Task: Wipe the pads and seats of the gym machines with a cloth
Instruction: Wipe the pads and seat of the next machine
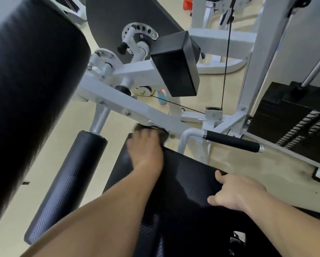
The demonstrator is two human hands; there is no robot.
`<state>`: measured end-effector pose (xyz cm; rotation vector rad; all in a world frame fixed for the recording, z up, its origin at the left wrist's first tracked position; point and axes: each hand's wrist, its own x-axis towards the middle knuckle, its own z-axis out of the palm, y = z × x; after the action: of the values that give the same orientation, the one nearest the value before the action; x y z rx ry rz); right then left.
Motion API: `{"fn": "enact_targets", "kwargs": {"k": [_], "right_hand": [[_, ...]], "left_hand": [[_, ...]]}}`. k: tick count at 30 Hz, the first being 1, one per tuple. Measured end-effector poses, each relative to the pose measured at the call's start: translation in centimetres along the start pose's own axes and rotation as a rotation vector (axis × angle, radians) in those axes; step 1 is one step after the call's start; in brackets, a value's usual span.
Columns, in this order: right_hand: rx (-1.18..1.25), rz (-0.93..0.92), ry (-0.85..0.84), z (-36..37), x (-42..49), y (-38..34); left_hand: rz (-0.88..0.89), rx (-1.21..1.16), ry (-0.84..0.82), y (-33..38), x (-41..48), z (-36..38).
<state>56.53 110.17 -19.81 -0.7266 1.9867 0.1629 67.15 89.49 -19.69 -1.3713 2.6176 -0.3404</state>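
Wiping the far end of the seat pad, left hand leading

We are pressing a dark cloth [151, 129] under our left hand [146, 151], fingers curled over it, at the far edge of the seat pad [183, 173]; our right hand [237, 191] is lying loose, holding nothing, on the near right edge. The pad's long axis is running from us toward the white frame [137, 106], so the unwiped length, we judge, is lying nearer us.

The seat [183, 182] lies in the near middle, with the left hand [146, 151] pressing a cloth [155, 129] at its far edge and the right hand [237, 191] on its right side. A roller pad [66, 182] lies left of it, a handle [233, 141] and weight stack [288, 115] to the right, and a spray bottle [162, 97] on the floor beyond.
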Motion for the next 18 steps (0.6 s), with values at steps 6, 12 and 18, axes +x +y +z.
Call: {"fn": "enact_targets", "kwargs": {"k": [6,12,18], "right_hand": [[-0.051,0.0,-0.046,-0.7,-0.5,0.1],[-0.063,0.014,-0.059,-0.5,-0.2,0.3],[-0.095,0.025,-0.086,-1.2,-0.2,-0.2]], "left_hand": [[0.354,-0.038,-0.082,3.6,-2.2,0.1],[0.032,0.032,-0.057,-1.7,0.5,-1.1],[0.203,-0.072,-0.106,3.6,-4.5,0.0]]}}
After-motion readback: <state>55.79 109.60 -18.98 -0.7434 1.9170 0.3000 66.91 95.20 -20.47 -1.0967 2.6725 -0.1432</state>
